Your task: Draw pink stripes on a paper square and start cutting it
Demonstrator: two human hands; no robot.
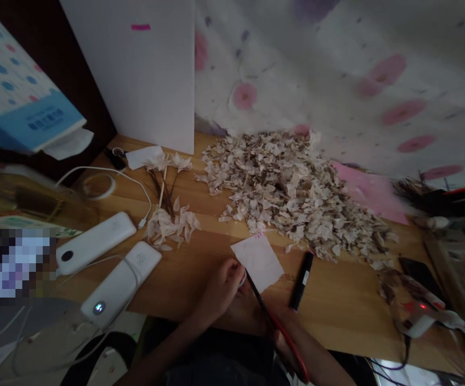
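My left hand (224, 287) is closed at the table's front edge, its fingertips pinched on something small and whitish that I cannot make out. Scissors (274, 321) with red handles and dark blades are in my right hand (278, 327), which is partly hidden behind them. Their tip reaches up to the left fingertips. Just beyond lies a square of white paper (261, 262) with pink marks along its far edge. To the right of the paper rests a black marker pen (302, 281). A wide heap of dried, pale petals (284, 187) spreads behind both.
On the left, white power banks (99, 241) with cables lie near a roll of tape (99, 186). Papery flowers on stems (171, 225) sit between them and the heap. A tissue box (27, 102) overhangs the upper left. A pink sheet (371, 193) and a dark phone (423, 279) are at right.
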